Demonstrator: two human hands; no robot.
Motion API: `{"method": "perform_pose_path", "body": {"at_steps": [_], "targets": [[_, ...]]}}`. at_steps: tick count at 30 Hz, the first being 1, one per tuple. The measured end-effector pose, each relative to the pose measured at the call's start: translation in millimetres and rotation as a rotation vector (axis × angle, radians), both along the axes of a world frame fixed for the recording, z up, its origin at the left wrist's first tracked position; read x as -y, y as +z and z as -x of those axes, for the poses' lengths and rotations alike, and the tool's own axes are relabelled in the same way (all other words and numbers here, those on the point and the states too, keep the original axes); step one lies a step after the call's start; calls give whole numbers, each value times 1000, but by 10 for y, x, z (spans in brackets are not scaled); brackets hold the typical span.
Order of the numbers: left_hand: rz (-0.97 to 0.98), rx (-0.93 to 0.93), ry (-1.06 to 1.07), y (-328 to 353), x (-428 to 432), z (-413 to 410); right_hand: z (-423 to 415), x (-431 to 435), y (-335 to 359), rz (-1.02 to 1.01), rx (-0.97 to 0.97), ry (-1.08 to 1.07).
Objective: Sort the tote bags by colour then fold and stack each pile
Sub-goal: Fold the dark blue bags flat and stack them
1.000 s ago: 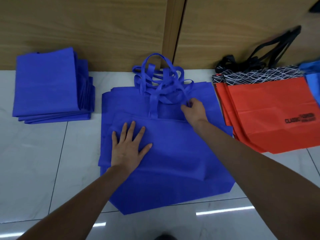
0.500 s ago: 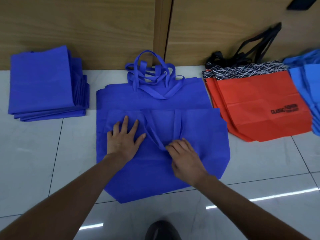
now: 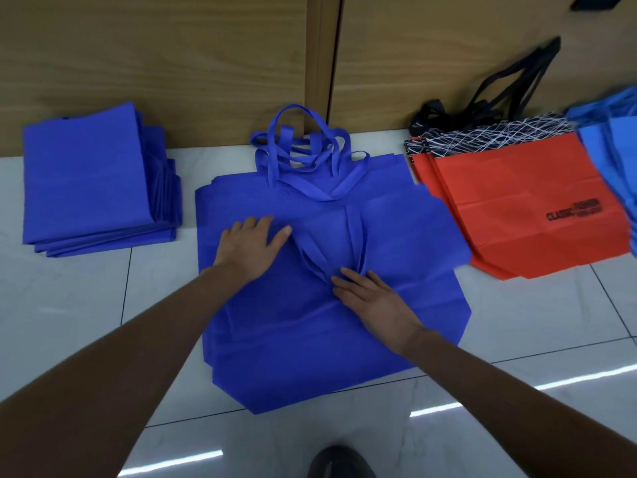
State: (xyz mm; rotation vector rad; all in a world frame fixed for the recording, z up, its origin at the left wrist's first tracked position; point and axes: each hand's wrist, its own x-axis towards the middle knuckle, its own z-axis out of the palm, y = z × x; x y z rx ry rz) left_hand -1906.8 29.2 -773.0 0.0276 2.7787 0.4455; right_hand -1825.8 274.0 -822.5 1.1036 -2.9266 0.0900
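Note:
A dark blue tote bag (image 3: pixel 296 339) lies flat on top of a pile of the same bags on the white floor. Its handles (image 3: pixel 351 246) are folded down onto its body. My left hand (image 3: pixel 251 246) lies flat on the bag's upper left part, fingers spread. My right hand (image 3: pixel 372 298) presses with straight fingers on the lower ends of the folded handles. Loose handles of the bags underneath (image 3: pixel 303 157) bunch up by the wall. A stack of folded dark blue bags (image 3: pixel 89 181) sits at the left.
Orange tote bags (image 3: pixel 524 208) with black print lie at the right, with black-and-white patterned bags (image 3: pixel 482 132) and black straps behind them. Light blue bags (image 3: pixel 617 150) show at the right edge. A wooden wall (image 3: pixel 172 63) runs behind. A dark shoe tip (image 3: pixel 337 464) is at the bottom.
My right hand pulled the top bag's handles from near the wall down onto the bag body and now presses them flat. My left hand slid slightly up and left.

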Motion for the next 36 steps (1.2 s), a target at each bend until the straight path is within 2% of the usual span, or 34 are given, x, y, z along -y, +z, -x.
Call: {"method": "perform_pose_path", "body": {"at_steps": [3, 6, 8, 11, 14, 15, 17, 19, 23, 26, 28, 30, 32, 34, 36], "targets": [[130, 135, 36, 55, 64, -54, 55, -114, 48, 3, -162, -40], [139, 211, 47, -2, 207, -256, 27, -129, 54, 64, -145, -197], [102, 235, 15, -27, 265, -398, -34, -127, -6, 111, -105, -221], [35, 158, -77, -42, 323, -496, -37, -129, -1, 180, 29, -224], [-132, -26, -210, -54, 382, -478, -22, -184, 61, 214, 118, -226], [-139, -87, -320, -73, 390, -452, -22, -208, 80, 223, 155, -232], [-15, -133, -579, -113, 361, -400, -29, -258, 94, 233, 226, -247], [55, -104, -690, -152, 312, -357, -44, -310, 89, 261, 261, -245], [12, -37, -689, -188, 301, -266, -29, -411, 64, 285, 298, -286], [15, -27, -724, -200, 299, -276, -31, -309, 271, 531, 432, -493], [15, 2, -700, -210, 292, -323, -47, -223, 315, 730, 605, -608], [-40, 20, -674, -241, 289, -383, -77, -197, 439, 869, 648, -690], [-156, -3, -599, -298, 249, -422, -127, -216, 478, 1021, 658, -670], [-457, 4, -284, -298, 181, -480, -121, -252, 423, 1062, 688, -709], [-655, -70, -76, -262, 60, -552, -90, -246, 388, 1084, 689, -764]]}}
